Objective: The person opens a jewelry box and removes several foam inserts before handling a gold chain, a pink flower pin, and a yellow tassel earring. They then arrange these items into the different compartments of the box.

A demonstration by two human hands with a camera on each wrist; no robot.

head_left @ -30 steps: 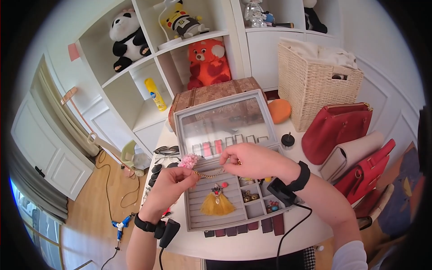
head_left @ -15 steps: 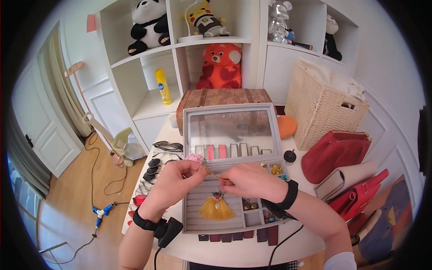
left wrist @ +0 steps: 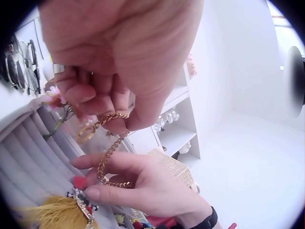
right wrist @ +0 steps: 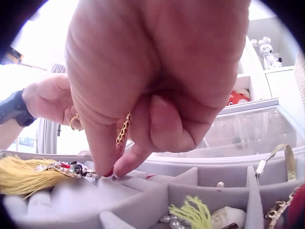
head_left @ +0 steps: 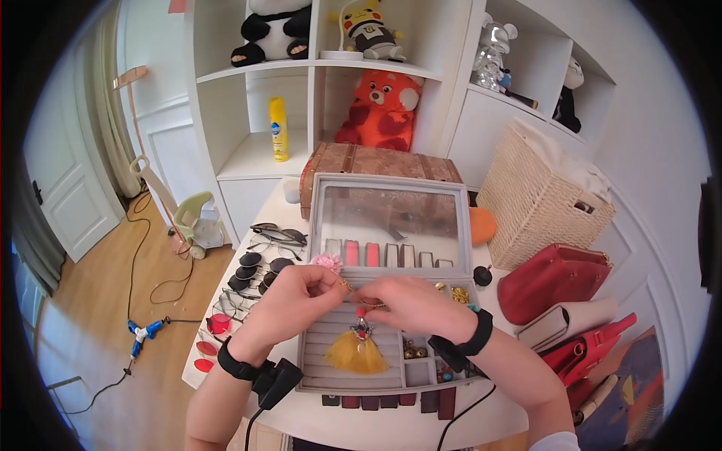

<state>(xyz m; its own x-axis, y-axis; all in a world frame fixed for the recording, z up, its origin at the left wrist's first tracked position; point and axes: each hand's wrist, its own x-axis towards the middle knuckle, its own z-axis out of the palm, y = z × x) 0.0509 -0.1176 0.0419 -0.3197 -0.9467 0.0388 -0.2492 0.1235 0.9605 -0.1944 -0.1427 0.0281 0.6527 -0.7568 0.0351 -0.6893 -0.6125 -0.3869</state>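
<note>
My left hand (head_left: 304, 299) pinches one end of a gold chain (left wrist: 106, 157) between thumb and fingers, and a gold ring-shaped clasp (left wrist: 86, 133) dangles there. The chain droops to my right hand (head_left: 421, 304), whose curled fingers hold its other end. The right thumb and forefinger reach down to the red bead (left wrist: 80, 182) atop an earring with a yellow tassel (head_left: 357, 352). That earring lies on the grey ring rolls of a jewellery box (head_left: 314, 379). A pink flower ornament (head_left: 328, 262) sits just beyond my left hand.
Behind the hands stands the box's raised glass lid (head_left: 391, 218). Rows of glasses (head_left: 248, 270) lie to the left, and small compartments on the right hold beads and gold pieces (head_left: 459, 295). Red bags (head_left: 553, 282) and a wicker basket (head_left: 541, 203) stand at the right.
My right hand has come down and left from above the box's back to the earring's red bead, bringing the chain lower and slacker. The left hand keeps its pinch. The head view has shifted.
</note>
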